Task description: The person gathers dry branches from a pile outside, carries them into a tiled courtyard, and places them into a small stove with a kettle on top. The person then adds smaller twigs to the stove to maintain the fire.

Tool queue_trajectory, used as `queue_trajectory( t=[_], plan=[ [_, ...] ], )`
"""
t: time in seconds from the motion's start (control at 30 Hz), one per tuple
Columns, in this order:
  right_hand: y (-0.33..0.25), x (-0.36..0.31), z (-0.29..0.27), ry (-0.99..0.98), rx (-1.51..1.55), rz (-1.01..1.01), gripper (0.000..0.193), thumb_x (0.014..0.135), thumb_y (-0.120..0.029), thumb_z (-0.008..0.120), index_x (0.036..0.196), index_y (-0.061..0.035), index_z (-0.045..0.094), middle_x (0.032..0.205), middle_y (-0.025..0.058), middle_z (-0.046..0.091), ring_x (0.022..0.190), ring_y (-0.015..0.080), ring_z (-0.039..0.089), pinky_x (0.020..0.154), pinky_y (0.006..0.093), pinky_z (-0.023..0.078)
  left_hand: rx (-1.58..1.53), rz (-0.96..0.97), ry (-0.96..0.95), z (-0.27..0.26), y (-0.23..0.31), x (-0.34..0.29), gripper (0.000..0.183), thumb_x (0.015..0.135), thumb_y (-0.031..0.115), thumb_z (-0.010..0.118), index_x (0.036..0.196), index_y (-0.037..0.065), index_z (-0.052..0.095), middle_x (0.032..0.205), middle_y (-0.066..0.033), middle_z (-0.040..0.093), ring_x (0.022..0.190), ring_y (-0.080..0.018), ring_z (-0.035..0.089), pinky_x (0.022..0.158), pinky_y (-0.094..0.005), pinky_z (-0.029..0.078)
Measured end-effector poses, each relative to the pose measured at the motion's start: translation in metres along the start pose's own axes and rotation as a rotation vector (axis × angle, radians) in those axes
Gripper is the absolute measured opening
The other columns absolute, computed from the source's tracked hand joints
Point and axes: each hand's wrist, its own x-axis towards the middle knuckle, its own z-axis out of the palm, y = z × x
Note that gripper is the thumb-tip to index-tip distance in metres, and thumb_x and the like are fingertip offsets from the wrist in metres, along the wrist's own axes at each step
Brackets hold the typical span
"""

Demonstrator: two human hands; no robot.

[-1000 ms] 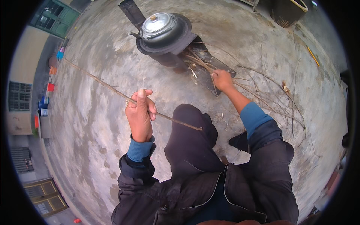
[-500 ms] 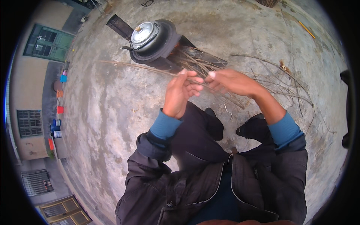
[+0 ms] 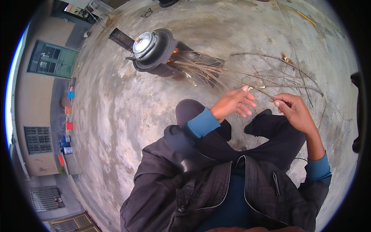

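My right hand point(image 3: 295, 110) pinches the end of a thin brown stick point(image 3: 264, 93) between thumb and fingers. The stick slants up and left from there. My left hand point(image 3: 234, 102) is close by, its fingers spread and its thumb near the stick's other end; whether they touch, I cannot tell. Ahead of my left hand, a bundle of twigs point(image 3: 205, 69) runs into the mouth of a dark metal stove point(image 3: 164, 70), where small orange flames point(image 3: 176, 50) show. On the stove sits a pot with a silvery lid point(image 3: 144, 43).
Loose branches point(image 3: 297, 79) lie spread on the concrete floor point(image 3: 112, 127) to the right of the stove. A yellow stick point(image 3: 306, 17) lies at the far right. Along the left wall stand buckets point(image 3: 66, 145) and basins. A dark flue point(image 3: 121, 38) juts from the stove's far left.
Both hands have moved right, away from the stove, and come farther apart. My right hand now grips a stick. The long twig that stuck out leftward past my left hand no longer shows there.
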Motion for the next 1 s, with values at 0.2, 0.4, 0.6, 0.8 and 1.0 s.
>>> queue_trajectory(
  t=[0.2, 0.4, 0.6, 0.8, 1.0],
  plan=[
    [0.017, 0.068, 0.027, 0.082, -0.271, -0.253, 0.024, 0.100, -0.016, 0.066, 0.111, 0.0039, 0.072, 0.084, 0.0149, 0.067, 0.072, 0.0228, 0.060, 0.069, 0.0370, 0.049, 0.644, 0.277, 0.285, -0.053, -0.013, -0.035, 0.032, 0.107, 0.030, 0.063, 0.111, -0.001, 0.071, 0.087, -0.0093, 0.074, 0.073, -0.0149, 0.067, 0.069, -0.0303, 0.054],
    [0.025, 0.177, 0.082, 0.131, -0.295, -0.358, 0.019, 0.096, -0.015, 0.063, 0.093, 0.0017, 0.071, 0.088, 0.0243, 0.071, 0.087, 0.0460, 0.067, 0.079, 0.0517, 0.052, 1.389, 0.409, 0.601, -0.154, -0.041, -0.071, 0.028, 0.092, 0.024, 0.080, 0.108, 0.003, 0.071, 0.110, -0.0148, 0.072, 0.091, -0.0298, 0.071, 0.078, -0.0393, 0.058],
    [0.023, 0.261, 0.121, 0.070, -0.312, -0.276, 0.018, 0.094, -0.015, 0.062, 0.091, -0.0010, 0.074, 0.095, 0.0240, 0.072, 0.094, 0.0453, 0.068, 0.085, 0.0539, 0.053, 1.234, 0.444, 0.610, -0.183, -0.068, -0.076, 0.024, 0.098, 0.020, 0.064, 0.114, 0.002, 0.070, 0.123, -0.0192, 0.069, 0.118, -0.0406, 0.062, 0.104, -0.0456, 0.048],
    [0.032, 0.344, 0.167, 0.023, -0.355, -0.236, 0.018, 0.092, -0.013, 0.061, 0.092, -0.0045, 0.077, 0.098, 0.0226, 0.074, 0.096, 0.0436, 0.071, 0.087, 0.0530, 0.056, 1.249, 0.451, 0.626, -0.187, -0.063, -0.070, 0.025, 0.098, 0.015, 0.056, 0.114, 0.002, 0.072, 0.127, -0.0187, 0.069, 0.120, -0.0400, 0.061, 0.107, -0.0469, 0.046],
    [0.027, 0.402, 0.215, 0.102, -0.533, -0.257, 0.036, 0.095, -0.033, 0.073, 0.121, -0.0074, 0.069, 0.120, 0.0148, 0.071, 0.120, 0.0366, 0.063, 0.093, 0.0604, 0.048, 1.196, 0.410, 0.612, -0.192, -0.064, -0.059, 0.032, 0.100, 0.022, 0.052, 0.112, 0.002, 0.074, 0.129, -0.0172, 0.068, 0.122, -0.0382, 0.061, 0.108, -0.0467, 0.045]
  ],
)
